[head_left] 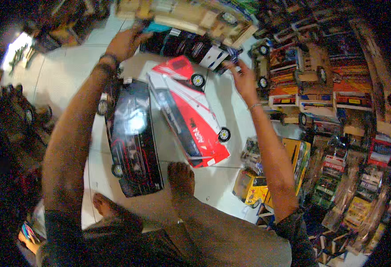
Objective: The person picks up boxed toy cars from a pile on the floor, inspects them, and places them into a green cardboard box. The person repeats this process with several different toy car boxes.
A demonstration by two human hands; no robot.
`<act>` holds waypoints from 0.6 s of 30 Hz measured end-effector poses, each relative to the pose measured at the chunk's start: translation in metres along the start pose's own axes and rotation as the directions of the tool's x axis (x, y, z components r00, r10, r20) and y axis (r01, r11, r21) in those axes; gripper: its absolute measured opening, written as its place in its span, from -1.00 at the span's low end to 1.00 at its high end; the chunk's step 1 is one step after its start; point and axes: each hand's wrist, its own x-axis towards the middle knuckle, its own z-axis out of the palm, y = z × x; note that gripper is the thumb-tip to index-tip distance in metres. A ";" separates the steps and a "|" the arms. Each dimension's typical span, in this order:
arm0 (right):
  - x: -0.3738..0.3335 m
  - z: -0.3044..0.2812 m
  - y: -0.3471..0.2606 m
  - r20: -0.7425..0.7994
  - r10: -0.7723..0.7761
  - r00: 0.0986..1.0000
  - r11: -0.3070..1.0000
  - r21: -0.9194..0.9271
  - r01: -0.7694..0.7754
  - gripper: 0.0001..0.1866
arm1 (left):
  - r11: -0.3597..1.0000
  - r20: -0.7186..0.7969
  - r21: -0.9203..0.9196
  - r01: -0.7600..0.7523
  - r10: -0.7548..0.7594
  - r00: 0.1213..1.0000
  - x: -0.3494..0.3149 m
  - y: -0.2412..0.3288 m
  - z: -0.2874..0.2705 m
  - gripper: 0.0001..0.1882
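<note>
From my feed, the left hand (126, 42) reaches far out, fingers curled around the near end of a black-and-white model bus (191, 46) lying crosswise at the top of the floor, apparently to steady it. Nearer lie a black bus (135, 138) and a red-and-white bus (188, 111), side by side on white tiles (66, 66), within easy reach. The right hand (244, 80) hovers at the crosswise bus's other end, fingers spread wide; I cannot tell if it touches. Stacked toy boxes (320, 89) crowd the right.
</note>
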 end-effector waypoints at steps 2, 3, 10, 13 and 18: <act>-0.007 0.013 0.006 0.025 0.007 1.000 0.999 -0.053 -0.005 -0.49 | 0.992 0.012 -0.074 0.105 -0.105 0.994 -0.013 -0.005 0.012 -0.47; -0.013 0.019 0.011 0.083 0.103 0.991 0.993 -0.068 -0.098 -0.49 | 0.989 -0.004 -0.112 0.099 -0.100 0.995 -0.018 -0.005 0.016 -0.48; -0.029 0.042 0.023 -0.006 0.000 1.000 0.989 0.147 0.000 -0.45 | 0.945 0.143 -0.181 0.272 -0.249 0.958 -0.028 0.002 0.033 -0.55; -0.025 0.027 0.021 0.135 0.055 0.989 0.957 0.276 -0.091 -0.45 | 0.921 0.183 -0.208 0.330 -0.295 0.938 -0.027 -0.002 0.031 -0.56; 0.017 -0.046 0.045 0.541 0.124 0.832 0.709 0.538 -0.455 -0.43 | 0.964 0.245 -0.018 0.264 -0.252 0.936 -0.039 0.013 0.027 -0.47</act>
